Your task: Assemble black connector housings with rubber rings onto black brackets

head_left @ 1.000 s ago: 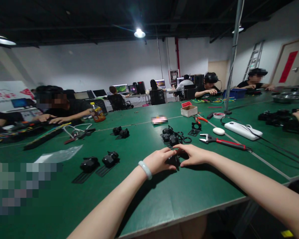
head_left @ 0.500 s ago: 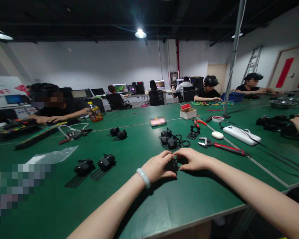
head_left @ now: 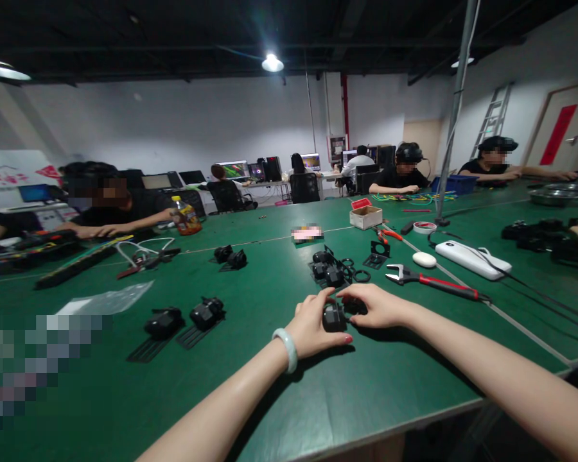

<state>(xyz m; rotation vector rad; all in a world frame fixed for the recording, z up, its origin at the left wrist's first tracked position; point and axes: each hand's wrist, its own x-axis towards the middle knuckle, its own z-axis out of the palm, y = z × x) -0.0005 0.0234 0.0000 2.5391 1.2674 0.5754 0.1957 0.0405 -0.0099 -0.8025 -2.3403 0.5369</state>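
Near the table's front, my left hand point(head_left: 311, 327), with a pale bracelet at its wrist, curves around a small black plastic part point(head_left: 334, 316). Its thumb lies along the near side and its fingers along the far side. My right hand point(head_left: 378, 305) is closed against the right end of that part, fingers curled around a dark piece point(head_left: 355, 307) mostly hidden by them. Just beyond my hands sits a cluster of similar black parts point(head_left: 326, 269) with loose black rings point(head_left: 361, 276). A black bracket point(head_left: 377, 254) stands to their right.
Right of my hands lie a red-handled adjustable wrench point(head_left: 443, 285), a white power bank point(head_left: 472, 259) with a cable, and a white oval object point(head_left: 424, 259). More black parts on slotted plates point(head_left: 207, 314) lie left. A small box point(head_left: 366, 217) and a metal pole point(head_left: 453, 115) stand beyond. Co-workers sit around the table.
My left hand has shifted slightly right and its thumb has stretched out, showing more of the black part. My right hand stays beside it. The view has turned slightly.
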